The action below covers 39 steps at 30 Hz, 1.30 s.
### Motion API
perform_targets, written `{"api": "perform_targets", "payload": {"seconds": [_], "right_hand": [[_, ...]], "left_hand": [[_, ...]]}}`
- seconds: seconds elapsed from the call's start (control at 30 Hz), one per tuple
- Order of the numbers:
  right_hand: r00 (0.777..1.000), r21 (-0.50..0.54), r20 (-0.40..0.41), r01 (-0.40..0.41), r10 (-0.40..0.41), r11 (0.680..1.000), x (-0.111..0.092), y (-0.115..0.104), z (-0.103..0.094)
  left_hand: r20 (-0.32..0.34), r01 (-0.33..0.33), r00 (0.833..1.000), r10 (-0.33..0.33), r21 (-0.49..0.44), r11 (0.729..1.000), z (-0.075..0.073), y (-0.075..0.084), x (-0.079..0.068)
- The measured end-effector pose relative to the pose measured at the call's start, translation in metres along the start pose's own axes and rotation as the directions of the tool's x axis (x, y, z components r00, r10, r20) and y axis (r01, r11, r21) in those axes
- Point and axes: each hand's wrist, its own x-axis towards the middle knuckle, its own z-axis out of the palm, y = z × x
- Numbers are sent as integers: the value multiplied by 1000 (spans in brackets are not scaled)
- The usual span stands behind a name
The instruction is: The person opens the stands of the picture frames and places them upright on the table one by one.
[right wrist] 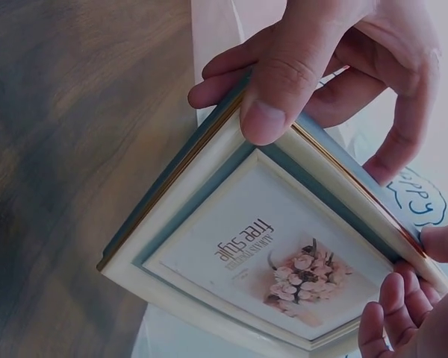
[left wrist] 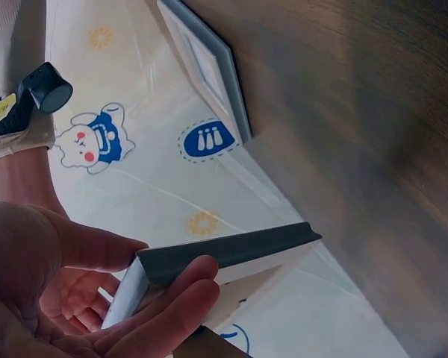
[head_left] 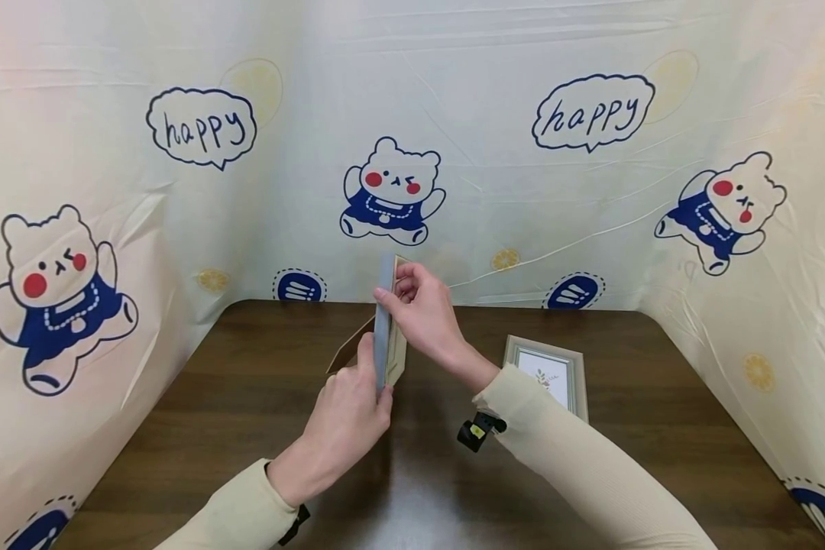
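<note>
A picture frame (head_left: 381, 336) is held upright between both hands, turned edge-on in the head view. Its cream front with a "free style" flower print (right wrist: 306, 280) shows in the right wrist view. A brown flap (head_left: 349, 348) juts out from its back to the left. The left hand (head_left: 349, 405) grips the near edge low down, thumb and fingers on opposite sides. Higher up, the right hand (head_left: 428, 312) pinches the far upper part, its thumb pressing a corner of the front. Whether the frame touches the table cannot be told.
On the right of the dark wooden table (head_left: 632, 428) lies a second picture frame (head_left: 579, 386), partly covered by the right sleeve. A printed cloth (head_left: 467, 191) hangs behind the table and along both sides. Each wrist carries a small black camera (head_left: 480, 430).
</note>
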Motion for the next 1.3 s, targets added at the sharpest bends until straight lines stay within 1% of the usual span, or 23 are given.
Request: {"api": "perform_targets", "payload": {"seconds": [0.1,0.23,0.53,0.87,1.3], "right_hand": [[1000,-5,-2,2,-2,1000,0,-1,1],[1000,-10,-1,11,-11,1000,0,-1,2],[1000,-3,11,29,-29,1000,1,-2,1],[999,-2,23,49,-49,999,0,-5,1],[998,-4,52,31,-30,1000,-2,-10,1]], "left_hand": [[13,28,1000,-28,-33,999,-1,0,0],[19,46,999,-45,-64,997,-2,-1,0],[0,47,999,-47,-98,994,0,-4,-2],[10,69,998,-69,-132,989,-1,-5,-2],[-11,75,997,-77,-145,987,-1,-9,-3]]}}
